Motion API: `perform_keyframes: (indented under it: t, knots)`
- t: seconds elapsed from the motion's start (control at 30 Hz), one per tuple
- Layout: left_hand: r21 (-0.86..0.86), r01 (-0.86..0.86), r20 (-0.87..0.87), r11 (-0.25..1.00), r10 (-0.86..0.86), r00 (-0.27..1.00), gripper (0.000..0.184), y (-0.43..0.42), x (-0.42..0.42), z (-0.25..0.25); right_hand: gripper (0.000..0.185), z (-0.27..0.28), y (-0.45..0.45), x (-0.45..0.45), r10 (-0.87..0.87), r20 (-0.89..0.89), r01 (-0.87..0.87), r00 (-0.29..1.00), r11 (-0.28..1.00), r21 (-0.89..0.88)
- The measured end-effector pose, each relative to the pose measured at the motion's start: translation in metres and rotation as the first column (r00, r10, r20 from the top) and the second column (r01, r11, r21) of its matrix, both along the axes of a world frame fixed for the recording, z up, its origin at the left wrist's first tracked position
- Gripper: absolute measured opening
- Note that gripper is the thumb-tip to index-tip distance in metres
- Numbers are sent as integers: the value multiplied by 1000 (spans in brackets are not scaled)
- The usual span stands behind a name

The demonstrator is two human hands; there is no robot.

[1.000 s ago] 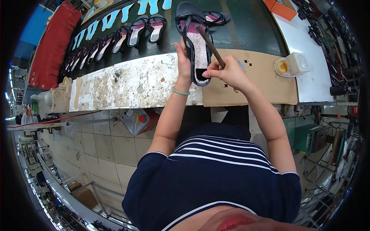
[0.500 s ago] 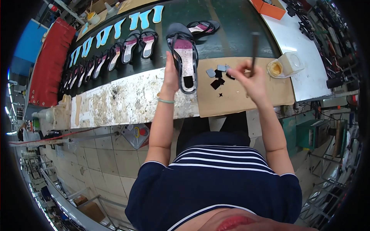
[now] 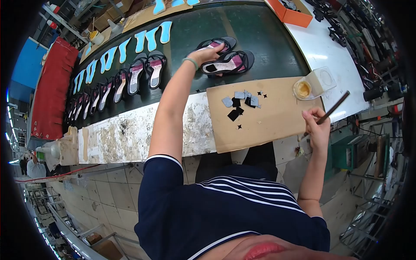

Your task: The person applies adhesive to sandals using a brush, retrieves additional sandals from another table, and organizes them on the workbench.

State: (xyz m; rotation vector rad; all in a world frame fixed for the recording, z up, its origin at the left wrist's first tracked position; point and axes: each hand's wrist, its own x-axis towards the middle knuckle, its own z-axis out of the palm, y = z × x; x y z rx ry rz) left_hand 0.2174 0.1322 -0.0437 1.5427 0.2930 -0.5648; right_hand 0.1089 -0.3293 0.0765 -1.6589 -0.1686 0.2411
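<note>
My left hand (image 3: pixel 209 54) is closed on a black strappy sandal (image 3: pixel 229 65), thumb along its far side and fingers partly hidden beneath. The sandal lies sideways, toe to the right, with a black square patch on its pale heel. Right behind it is a second sandal (image 3: pixel 213 43), partly covered by my hand. My right hand (image 3: pixel 317 130) grips a dark-handled brush (image 3: pixel 337 105) slanting up to the right, off the front right corner of a brown cardboard sheet (image 3: pixel 273 119). Black and grey patches (image 3: pixel 236 102) lie loose on the cardboard.
A row of sandals (image 3: pixel 136 74) stands on the dark green surface (image 3: pixel 190 39) at left, with light blue insoles (image 3: pixel 146 39) behind. An open jar of yellowish glue (image 3: pixel 303 89) sits at the cardboard's right edge. An orange box (image 3: pixel 294 16) stands at the back right.
My left hand has moved the sandal away from me and turned it sideways beside the other one. My right hand has moved right and nearer, away from the patches, still with the brush.
</note>
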Motion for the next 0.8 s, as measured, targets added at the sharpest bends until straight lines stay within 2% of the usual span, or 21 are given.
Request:
perform_keyframes:
  t: [0.03,0.07,0.1,0.17,0.2,0.23,0.27,0.3,0.33,0.37,0.4,0.43,0.47,0.5,0.53,0.57,0.63,0.67,0.7,0.77,0.8]
  knots:
    - [108,-24,40,994,20,999,95,-3,-7,21,20,1,-8,0,-3,0,3,1000,1000,-1]
    - [222,0,-128,975,29,991,95,1,-17,45,20,2,-16,-2,-51,18,51,999,998,28]
    - [299,47,-82,953,-23,996,89,10,-23,59,20,2,-24,-2,-102,34,100,994,993,60]
    - [543,-104,228,834,-27,973,79,18,-49,83,17,-3,-45,0,-144,87,136,986,986,96]
    - [429,-293,463,854,70,883,73,1,-71,104,17,-3,-55,0,-164,106,152,981,982,114]
    - [270,-449,662,852,175,729,68,-21,-102,131,17,-2,-63,-1,-184,126,167,975,977,133]
    - [45,-403,778,914,221,588,62,-48,-133,159,17,-1,-68,-2,-229,156,209,961,969,133]
    - [-123,-331,847,936,273,457,68,-82,-166,186,17,0,-73,-5,-276,183,255,943,958,134]
    - [-190,-130,902,973,226,367,81,-103,-198,207,18,1,-78,-7,-322,197,303,926,945,119]
    - [-349,-45,894,936,347,285,91,-134,-230,215,21,-2,-86,-8,-341,217,324,915,940,109]
    - [-575,-9,810,818,571,136,68,-175,-260,225,21,-1,-90,-13,-332,208,313,920,942,118]
    - [-558,393,806,731,591,45,86,-188,-274,220,21,2,-95,-16,-323,204,302,924,945,129]
    - [-339,523,917,782,398,0,81,-191,-283,236,22,2,-96,-19,-345,195,328,918,938,115]
    - [-289,486,951,825,306,47,74,-195,-300,252,22,2,-96,-21,-363,188,347,913,931,112]
    - [-285,568,930,772,366,-31,72,-197,-308,249,21,3,-95,-22,-341,187,331,921,940,80]
    - [-285,576,932,766,362,-20,72,-198,-308,250,20,2,-94,-21,-315,185,311,931,949,52]
    - [-237,691,965,683,247,87,76,-202,-298,262,21,-2,-92,-14,-260,191,257,947,966,41]
    - [-315,643,942,698,314,120,71,-210,-296,263,23,-2,-84,-9,-272,177,256,946,961,106]
    - [-313,642,942,700,313,118,71,-218,-286,263,25,-1,-76,-4,-280,158,254,947,953,166]
    - [-387,609,889,693,456,47,66,-226,-265,260,33,5,-57,8,-276,136,243,951,945,217]
    - [-391,601,889,697,454,52,66,-222,-256,259,36,8,-48,15,-241,124,190,962,926,326]
